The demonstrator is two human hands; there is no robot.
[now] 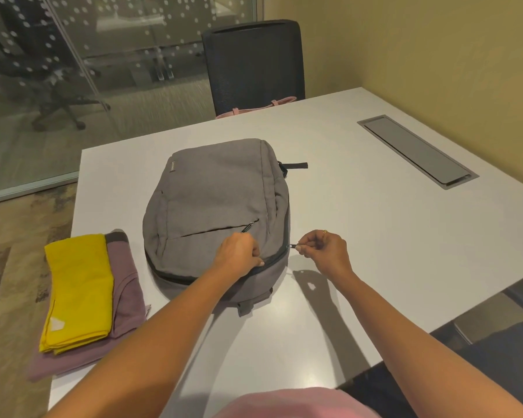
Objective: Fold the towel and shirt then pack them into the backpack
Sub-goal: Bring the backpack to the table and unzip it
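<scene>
A grey backpack (pixel 215 206) lies flat on the white table (pixel 360 236), its top end toward me. My left hand (pixel 239 254) grips the bag's fabric at the main zipper line near the top. My right hand (pixel 323 251) pinches the zipper pull (pixel 293 246) at the bag's right side. To the left, a folded yellow towel (pixel 79 291) lies on top of a folded mauve shirt (pixel 124 282) at the table's left edge.
A black mesh chair (pixel 254 64) stands at the table's far side with a pink strap (pixel 254 108) on its seat. A grey cable hatch (pixel 414 150) is set into the table at the right. A glass wall is at the left.
</scene>
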